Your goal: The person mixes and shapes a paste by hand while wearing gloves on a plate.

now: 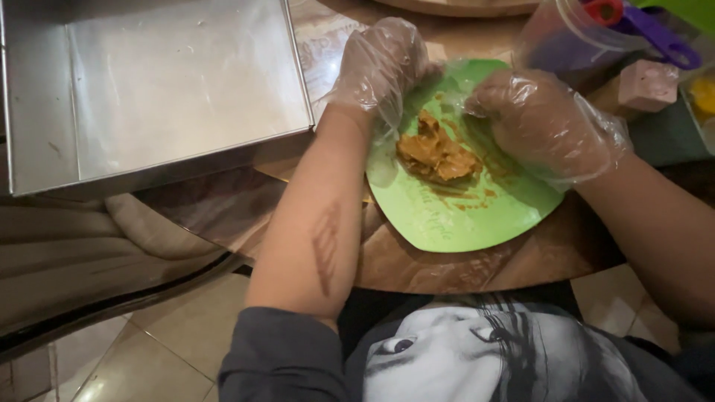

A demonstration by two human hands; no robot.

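A green plate (462, 219) lies on a brown wooden table, with a lump of brown paste (436, 155) near its middle and smears around it. Both my hands wear loose clear plastic gloves. My left hand (380, 63) rests at the plate's far left rim, fingers curled down toward the paste. My right hand (544, 123) is bunched over the plate's right side, fingers closed just right of the lump. Whether it holds any paste is hidden by the glove.
A large shallow metal tray (45, 160) sits at the left. At the top right stand a clear plastic container (551, 37) with a purple utensil (659, 37), a pinkish block (648, 83) and something yellow. The table's round edge runs below the plate; tiled floor lies lower left.
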